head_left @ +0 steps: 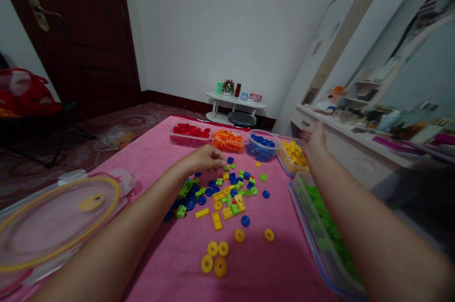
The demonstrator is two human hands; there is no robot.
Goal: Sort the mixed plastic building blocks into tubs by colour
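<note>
My left hand [209,158] is over the far side of a loose pile of blue, green and yellow toy building bricks [232,193]. Its fingers are drawn together, and I cannot make out what is between them; a small green brick [226,168] lies by the fingertips. Smeared by motion, my right hand [314,141] is raised at the edge of a clear box of yellow bricks [293,152]. Several yellow wheel-shaped pieces [220,267] lie on the pink cloth [177,264] nearer to me.
Along the far edge stand containers of red bricks [192,132], orange bricks [228,141] and blue bricks [262,144]. A long box of green bricks [329,219] is beneath my right forearm. Clear lids [60,216] lie at the left; a white dresser [351,145] stands at the right.
</note>
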